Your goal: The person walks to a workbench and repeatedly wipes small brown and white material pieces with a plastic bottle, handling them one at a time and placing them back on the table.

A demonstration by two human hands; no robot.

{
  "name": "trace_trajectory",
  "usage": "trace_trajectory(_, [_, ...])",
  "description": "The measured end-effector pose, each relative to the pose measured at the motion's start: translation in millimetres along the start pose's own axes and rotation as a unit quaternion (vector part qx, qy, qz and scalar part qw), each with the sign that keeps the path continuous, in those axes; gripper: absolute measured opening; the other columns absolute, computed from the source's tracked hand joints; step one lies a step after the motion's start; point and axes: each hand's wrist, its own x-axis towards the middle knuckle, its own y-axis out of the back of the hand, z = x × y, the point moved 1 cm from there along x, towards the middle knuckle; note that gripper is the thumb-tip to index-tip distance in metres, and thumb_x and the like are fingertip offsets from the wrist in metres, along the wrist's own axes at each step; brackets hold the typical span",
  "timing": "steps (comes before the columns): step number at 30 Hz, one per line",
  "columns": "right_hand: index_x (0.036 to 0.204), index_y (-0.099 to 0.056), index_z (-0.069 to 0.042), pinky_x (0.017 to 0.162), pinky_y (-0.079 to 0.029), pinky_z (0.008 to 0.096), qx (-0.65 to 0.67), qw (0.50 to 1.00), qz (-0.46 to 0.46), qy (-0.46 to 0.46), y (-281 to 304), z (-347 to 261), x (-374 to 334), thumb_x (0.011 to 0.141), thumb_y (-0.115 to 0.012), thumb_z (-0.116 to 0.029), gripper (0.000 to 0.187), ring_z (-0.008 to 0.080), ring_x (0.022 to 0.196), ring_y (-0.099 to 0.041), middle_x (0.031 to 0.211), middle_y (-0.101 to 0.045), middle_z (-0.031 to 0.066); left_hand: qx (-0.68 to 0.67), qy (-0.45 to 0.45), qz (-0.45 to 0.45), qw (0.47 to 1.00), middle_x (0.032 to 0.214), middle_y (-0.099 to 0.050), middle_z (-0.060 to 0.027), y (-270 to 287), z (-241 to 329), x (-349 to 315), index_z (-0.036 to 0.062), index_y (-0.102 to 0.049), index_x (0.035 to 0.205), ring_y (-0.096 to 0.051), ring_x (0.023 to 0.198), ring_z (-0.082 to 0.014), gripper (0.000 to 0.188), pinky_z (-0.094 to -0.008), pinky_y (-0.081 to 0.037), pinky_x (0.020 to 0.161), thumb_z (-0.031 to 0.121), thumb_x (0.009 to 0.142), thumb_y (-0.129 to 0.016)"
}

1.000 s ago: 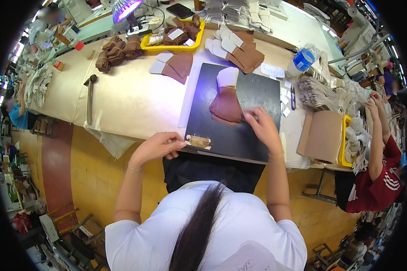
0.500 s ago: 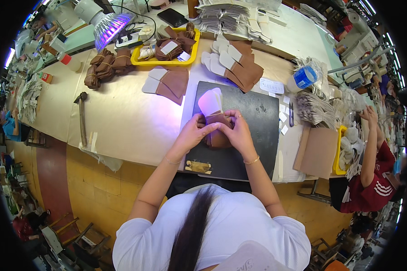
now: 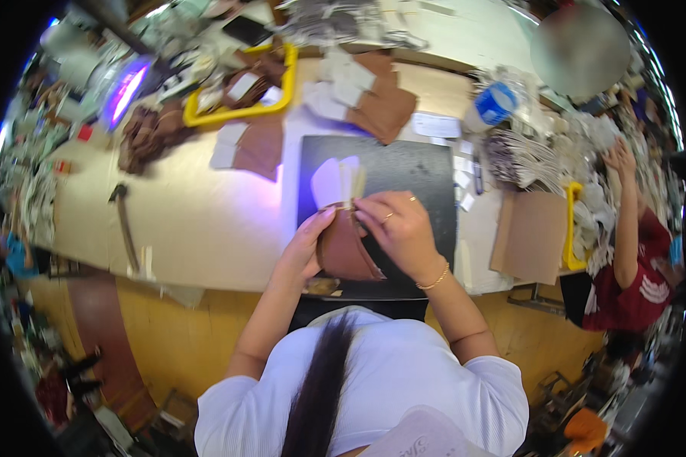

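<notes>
Now — left hand [image 3: 303,245] grips the left edge of the brown-and-white bundle [image 3: 344,247], thumb on top; right hand [image 3: 401,230] pinches its narrow neck, fingertips nearly together. Bundle sits over black board [image 3: 419,171] — contact unclear.

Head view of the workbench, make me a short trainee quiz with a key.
1. Multiple choice: what do the left hand and right hand both touch?
A) a bottle
B) a brown-and-white bundle
C) a cardboard sheet
2. True or false: the hammer lies to the left of the black board.
3. Fill in: the basket at the upper left is coloured ____.

Key: 1 B; 2 true; 3 yellow.
</notes>
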Motion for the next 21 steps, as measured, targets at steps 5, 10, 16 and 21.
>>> trace_trajectory(5, [0.086, -0.065, -0.010, 0.065, -0.048, 0.0346, -0.082, 0.996, 0.019, 0.021, 7.9, 23.2, -14.7, 0.075, -0.067, -0.014, 0.012, 0.0220, 0.070, -0.060, 0.083, -0.063, 0.0042, 0.170, -0.062, 0.130, 0.975, 0.121, -0.061, -0.0122, -38.5, -10.6, 20.6, -0.0029, -0.051, 0.129, -0.056, 0.116, -0.0216, 0.045, -0.0369, -0.042, 0.103, 0.022, 0.094, -0.061])
trace_trajectory(10, [0.086, -0.061, -0.008, 0.070, -0.048, 0.0339, 0.234, 0.963, 0.094, -0.096, 11.8, 43.2, -19.9, 0.085, -0.064, -0.016, 0.009, 0.0163, 0.067, -0.055, 0.077, -0.058, 0.0025, 0.216, -0.035, 0.092, 0.972, 0.117, -0.063, -0.0109, -21.1, 1.1, 24.5, -0.0012, -0.053, 0.127, -0.061, 0.107, -0.0215, 0.048, -0.0341, -0.049, 0.094, 0.030, 0.092, -0.064])
trace_trajectory(16, [0.093, -0.049, -0.009, 0.056, -0.043, 0.0250, 0.749, 0.640, -0.004, -0.174, 46.8, 59.3, -43.4, 0.098, -0.055, -0.022, 0.015, 0.0065, 0.051, -0.043, 0.092, -0.063, 0.0069, 0.312, 0.048, 0.003, 0.949, 0.103, -0.068, -0.0071, -20.0, 23.8, 38.8, -0.0021, -0.056, 0.119, -0.066, 0.090, -0.0174, 0.063, -0.0301, -0.053, 0.081, 0.027, 0.072, -0.085])
trace_trajectory(21, [0.093, -0.047, -0.011, 0.045, -0.033, 0.0208, 0.761, 0.544, 0.166, -0.311, 66.3, 97.5, -33.6, 0.100, -0.052, -0.022, 0.013, 0.0040, 0.044, -0.034, 0.096, -0.064, 0.0102, 0.333, 0.138, -0.068, 0.930, 0.104, -0.069, -0.0066, -43.6, 17.2, 38.1, -0.0039, -0.056, 0.122, -0.066, 0.093, -0.0165, 0.077, -0.0305, -0.053, 0.086, 0.024, 0.060, -0.092])
